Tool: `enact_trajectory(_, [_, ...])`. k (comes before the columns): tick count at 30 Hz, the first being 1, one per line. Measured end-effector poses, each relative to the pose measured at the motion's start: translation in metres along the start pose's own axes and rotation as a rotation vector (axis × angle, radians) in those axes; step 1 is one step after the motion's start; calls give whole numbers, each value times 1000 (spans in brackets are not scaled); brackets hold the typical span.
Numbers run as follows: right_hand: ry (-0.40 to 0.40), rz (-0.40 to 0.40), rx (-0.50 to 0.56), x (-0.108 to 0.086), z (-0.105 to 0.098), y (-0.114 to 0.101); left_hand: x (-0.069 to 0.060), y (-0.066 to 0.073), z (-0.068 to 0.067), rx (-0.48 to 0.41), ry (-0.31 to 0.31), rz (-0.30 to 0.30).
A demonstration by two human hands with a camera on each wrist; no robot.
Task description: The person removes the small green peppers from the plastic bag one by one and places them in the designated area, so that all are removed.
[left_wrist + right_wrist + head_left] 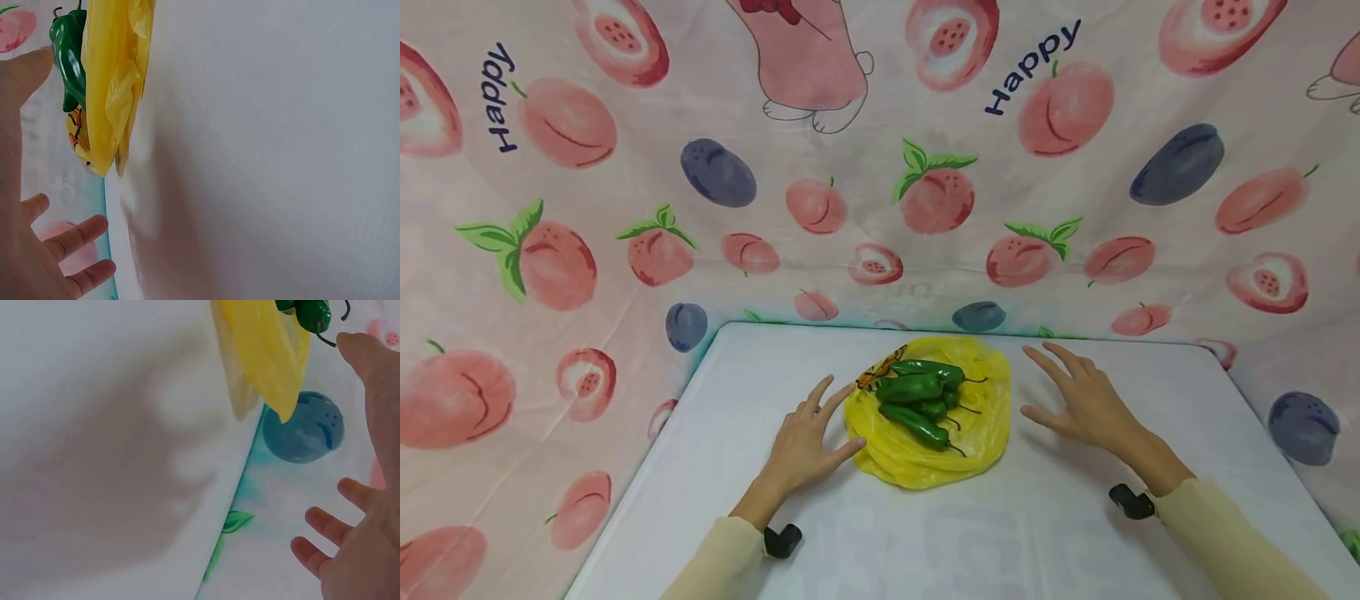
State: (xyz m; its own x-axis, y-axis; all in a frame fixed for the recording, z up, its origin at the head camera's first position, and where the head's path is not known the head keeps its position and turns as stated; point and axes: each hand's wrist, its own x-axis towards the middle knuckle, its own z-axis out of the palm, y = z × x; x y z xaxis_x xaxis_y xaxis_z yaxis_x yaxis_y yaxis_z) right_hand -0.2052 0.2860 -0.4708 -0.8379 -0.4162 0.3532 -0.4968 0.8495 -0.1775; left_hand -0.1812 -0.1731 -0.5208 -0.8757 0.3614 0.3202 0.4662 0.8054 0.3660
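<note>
Several glossy green peppers (917, 392) with thin dark stems lie in a heap on a yellow plastic bag (973, 454), which is spread flat on the white table. An orange and black print (880, 371) shows at the bag's upper left edge. My left hand (805, 442) hovers at the left side of the bag, fingers spread; whether a fingertip touches the bag I cannot tell. To the right, my right hand (1086, 400) is held apart from the bag with its fingers extended. Neither hand holds anything. Both wrist views catch the bag's edge and part of the peppers.
The white table (970, 542) reaches back to a cloth backdrop (865, 167) printed with peaches, plums and the word Happy. Small black devices (782, 542) sit at both wrists, below the light sleeves (722, 558).
</note>
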Motion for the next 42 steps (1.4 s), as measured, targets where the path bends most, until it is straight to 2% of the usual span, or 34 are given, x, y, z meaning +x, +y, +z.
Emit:
enact_trajectory(5, [-33, -28, 110, 15, -4, -1, 1, 2, 0, -22, -11, -14])
enact_trajectory(12, [-155, 9, 273, 37, -6, -8, -2, 4, 2, -70, -19, -24])
enact_trajectory(17, [-203, -10, 361, 51, -7, -13, -3, 7, 4, -107, -53, -36])
enact_trajectory(25, [-260, -38, 439, 72, -8, -19, 2, 13, 10, -153, -126, -56])
enact_trajectory(31, [-336, -34, 475, 87, -10, -27, 3, 19, 15, -194, -134, -61])
enact_trajectory(37, [-400, 7, 528, 102, -7, -28, 4, 24, 16, -240, -138, -74])
enact_trajectory(42, [-429, 0, 556, 110, -3, -30, 4, 27, 20, -231, -123, -69])
